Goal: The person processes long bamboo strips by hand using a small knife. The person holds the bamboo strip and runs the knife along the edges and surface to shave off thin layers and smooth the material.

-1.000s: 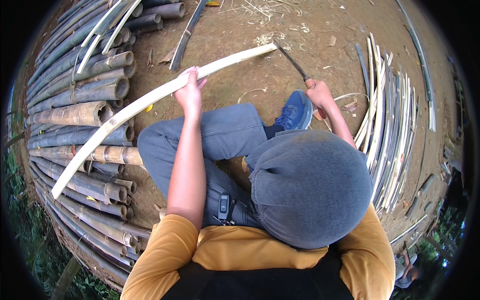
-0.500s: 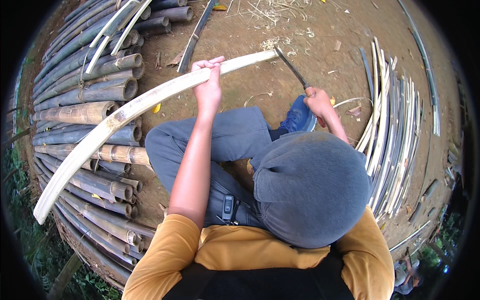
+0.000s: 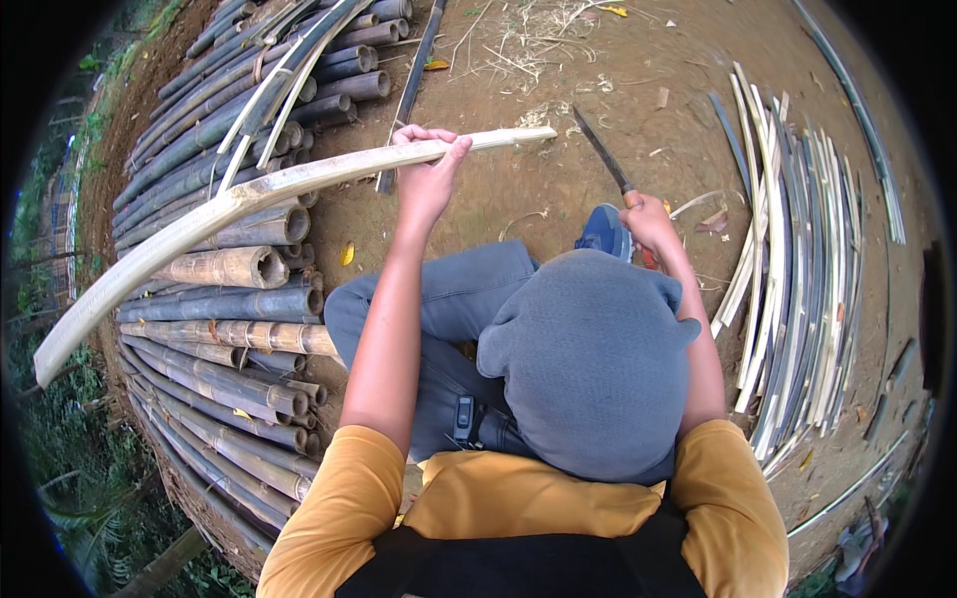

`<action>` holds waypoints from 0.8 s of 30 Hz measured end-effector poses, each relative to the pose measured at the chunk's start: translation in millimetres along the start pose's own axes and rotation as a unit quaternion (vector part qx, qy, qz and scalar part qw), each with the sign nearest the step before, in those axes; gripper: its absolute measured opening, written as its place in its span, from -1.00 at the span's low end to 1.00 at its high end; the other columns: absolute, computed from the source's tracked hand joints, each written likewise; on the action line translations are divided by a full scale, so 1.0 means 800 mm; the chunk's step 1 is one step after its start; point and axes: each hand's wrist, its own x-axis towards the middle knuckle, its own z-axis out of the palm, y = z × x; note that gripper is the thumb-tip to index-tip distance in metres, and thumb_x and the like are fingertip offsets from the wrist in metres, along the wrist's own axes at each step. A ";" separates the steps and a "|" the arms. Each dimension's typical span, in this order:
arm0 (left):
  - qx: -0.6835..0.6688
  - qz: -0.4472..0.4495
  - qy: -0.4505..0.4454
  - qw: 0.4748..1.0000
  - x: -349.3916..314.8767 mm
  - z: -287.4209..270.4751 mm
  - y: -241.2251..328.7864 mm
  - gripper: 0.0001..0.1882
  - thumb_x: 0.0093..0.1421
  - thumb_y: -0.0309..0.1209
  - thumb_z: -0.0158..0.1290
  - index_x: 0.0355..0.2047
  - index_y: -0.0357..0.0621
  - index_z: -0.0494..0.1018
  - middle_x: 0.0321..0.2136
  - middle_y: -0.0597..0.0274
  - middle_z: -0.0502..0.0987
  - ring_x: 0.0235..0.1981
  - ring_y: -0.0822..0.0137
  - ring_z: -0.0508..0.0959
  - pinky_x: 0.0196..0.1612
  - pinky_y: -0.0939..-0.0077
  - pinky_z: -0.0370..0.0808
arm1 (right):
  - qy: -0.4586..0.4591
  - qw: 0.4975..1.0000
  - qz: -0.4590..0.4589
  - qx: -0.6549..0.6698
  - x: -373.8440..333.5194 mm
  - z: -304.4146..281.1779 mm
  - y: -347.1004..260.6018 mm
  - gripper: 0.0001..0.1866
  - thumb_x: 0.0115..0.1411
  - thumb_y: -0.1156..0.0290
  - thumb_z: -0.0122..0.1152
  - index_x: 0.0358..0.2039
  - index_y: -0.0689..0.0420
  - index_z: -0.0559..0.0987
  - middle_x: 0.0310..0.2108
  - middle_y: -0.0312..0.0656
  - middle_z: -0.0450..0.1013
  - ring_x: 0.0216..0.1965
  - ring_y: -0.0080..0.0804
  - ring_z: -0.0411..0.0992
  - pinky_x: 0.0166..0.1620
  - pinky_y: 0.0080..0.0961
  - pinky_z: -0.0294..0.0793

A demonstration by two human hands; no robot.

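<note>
A long pale split bamboo strip (image 3: 299, 179) stretches from the far left to the middle of the view, with a node partway along it. My left hand (image 3: 427, 179) is closed round it near its right end, thumb on the near side. In my right hand (image 3: 650, 221) is a long-bladed knife (image 3: 601, 149), gripped by its wooden handle with the blade pointing up and to the left. The blade stands apart from the strip's tip, a small gap to its right. My blue shoe (image 3: 604, 233) is just below the knife.
Stacked bamboo poles (image 3: 229, 267) fill the left side, with split pieces (image 3: 289, 80) lying on top. On the right lies a pile of narrow bamboo strips (image 3: 797, 289). Curled shavings (image 3: 543, 50) litter the brown dirt ahead. A dark bamboo length (image 3: 411, 85) lies beyond my left hand.
The knife blade, which was touching the strip's tip, is now away from it to the right. My left hand and the strip have shifted slightly, and the whole view has turned.
</note>
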 end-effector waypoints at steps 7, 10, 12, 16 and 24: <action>0.056 0.021 0.015 0.998 0.029 -0.013 -0.012 -0.47 0.24 -0.53 0.22 0.13 -0.17 0.21 -0.11 0.17 0.53 -0.05 0.41 0.53 0.04 0.52 0.46 | 0.009 1.000 -0.003 0.012 -0.005 -0.018 0.013 -0.85 0.08 0.47 0.15 -0.55 0.17 0.38 -0.69 -0.26 0.35 -0.72 -0.46 0.35 -0.64 -0.40 0.30; 0.034 -0.002 0.014 0.999 0.031 -0.010 -0.001 -0.57 0.23 -0.44 0.27 0.06 -0.26 0.42 -0.21 0.22 0.60 -0.18 0.46 0.58 -0.08 0.58 0.51 | 0.020 1.000 -0.017 -0.009 0.001 -0.016 0.018 -0.83 0.08 0.43 0.13 -0.54 0.21 0.37 -0.69 -0.17 0.36 -0.69 -0.36 0.38 -0.57 -0.31 0.36; 0.054 0.013 0.069 0.996 0.026 0.001 0.012 -0.71 0.22 -0.43 0.29 -0.09 -0.29 0.59 -0.35 0.28 0.63 -0.37 0.50 0.61 -0.27 0.61 0.55 | 0.037 0.998 -0.036 -0.048 0.009 -0.014 0.022 -0.81 0.12 0.39 0.11 -0.51 0.24 0.39 -0.64 -0.06 0.41 -0.61 -0.21 0.44 -0.47 -0.23 0.41; 0.032 0.010 0.123 0.992 0.014 0.003 0.018 -0.79 0.24 -0.45 0.25 -0.17 -0.32 0.63 -0.40 0.24 0.63 -0.43 0.48 0.61 -0.34 0.58 0.61 | 0.074 0.985 -0.060 -0.146 0.018 0.002 0.005 -0.72 0.27 0.29 0.06 -0.36 0.29 0.53 -0.42 0.20 0.53 -0.30 0.14 0.53 -0.20 -0.08 0.47; -0.035 -0.054 0.177 0.982 -0.023 -0.024 -0.008 -0.74 0.27 -0.45 0.22 -0.08 -0.35 0.57 -0.26 0.12 0.61 -0.33 0.33 0.66 -0.25 0.45 0.70 | 0.065 0.970 -0.072 -0.223 0.015 0.057 -0.058 -0.65 0.37 0.20 0.01 -0.12 0.23 0.58 -0.17 0.22 0.56 -0.04 0.21 0.51 0.02 0.05 0.46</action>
